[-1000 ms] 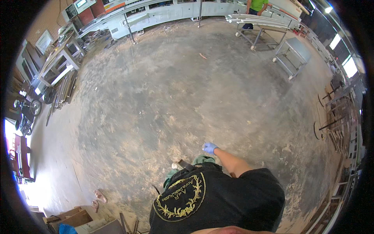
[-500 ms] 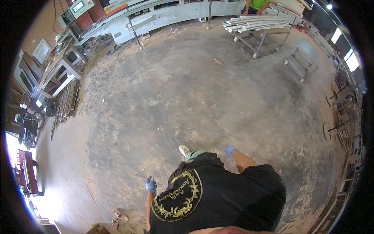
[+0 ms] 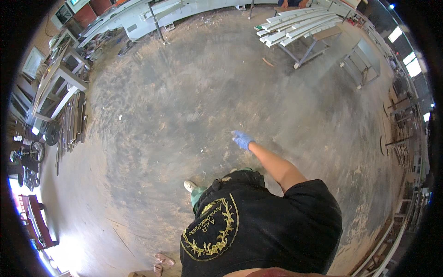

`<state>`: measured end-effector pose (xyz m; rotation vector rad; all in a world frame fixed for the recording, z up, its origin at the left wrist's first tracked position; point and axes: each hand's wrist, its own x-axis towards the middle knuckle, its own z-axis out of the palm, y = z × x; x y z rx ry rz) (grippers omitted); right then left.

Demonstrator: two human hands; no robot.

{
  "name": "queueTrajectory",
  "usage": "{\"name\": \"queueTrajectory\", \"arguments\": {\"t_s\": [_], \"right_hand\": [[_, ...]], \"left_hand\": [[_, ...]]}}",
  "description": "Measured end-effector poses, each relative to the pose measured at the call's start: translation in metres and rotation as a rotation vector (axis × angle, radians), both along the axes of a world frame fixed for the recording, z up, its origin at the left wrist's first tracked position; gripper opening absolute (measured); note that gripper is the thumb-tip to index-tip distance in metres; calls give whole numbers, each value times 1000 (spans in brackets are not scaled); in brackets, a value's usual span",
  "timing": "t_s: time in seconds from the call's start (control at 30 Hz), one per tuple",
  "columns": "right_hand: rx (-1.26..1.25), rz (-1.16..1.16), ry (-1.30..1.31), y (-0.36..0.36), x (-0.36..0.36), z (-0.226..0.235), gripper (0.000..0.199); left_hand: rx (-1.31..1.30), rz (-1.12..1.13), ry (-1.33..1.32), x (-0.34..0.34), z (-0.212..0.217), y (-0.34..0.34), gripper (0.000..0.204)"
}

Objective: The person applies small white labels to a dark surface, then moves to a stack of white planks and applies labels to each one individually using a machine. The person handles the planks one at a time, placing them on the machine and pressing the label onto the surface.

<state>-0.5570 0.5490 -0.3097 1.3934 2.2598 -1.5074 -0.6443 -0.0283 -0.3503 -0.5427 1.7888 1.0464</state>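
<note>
My right hand (image 3: pixel 243 140), in a blue glove, swings out in front of me over the grey concrete floor (image 3: pixel 184 101). Its fingers are slightly blurred but stretched out, and nothing shows in them. It touches nothing. My left hand is out of the picture, hidden beyond my black shirt (image 3: pixel 263 226). Below my body one pale shoe (image 3: pixel 189 186) shows, with a green trouser leg above it. Farther off at the upper right, several long white strips (image 3: pixel 300 25) lie stacked across a metal trolley (image 3: pixel 304 57).
Another person's hands (image 3: pixel 293 3) show behind the strips. A bare metal trolley (image 3: pixel 362 64) stands to the right. A long white machine (image 3: pixel 138 23) runs along the back. At left are a workbench (image 3: pixel 60 78) and stacked boards (image 3: pixel 73 120). Slippers (image 3: pixel 164 261) lie near the bottom.
My right hand has swung forward and to the left, while my left hand has gone out of sight. The strips and trolley appear nearer. The other person's green top no longer shows.
</note>
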Motion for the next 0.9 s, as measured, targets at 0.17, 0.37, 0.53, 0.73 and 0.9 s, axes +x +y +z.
{"name": "queueTrajectory", "arguments": {"t_s": [0.17,0.37,0.53,0.73,0.9], "right_hand": [[139,-237,106,2,-14,3,45],[-126,-548,192,-4,-39,9,47],[-234,-761,323,-1,-70,47,43],[19,-763,163,17,-83,10,49],[251,-778,167,27,-121,31,51]], "left_hand": [[-10,20,-17,-58,14,-38,34],[104,159,13,-179,43,-31,33],[11,-3,189,-260,64,60,42],[16,-314,161,-293,94,139,39],[80,-339,165,-297,82,130,40]]}}
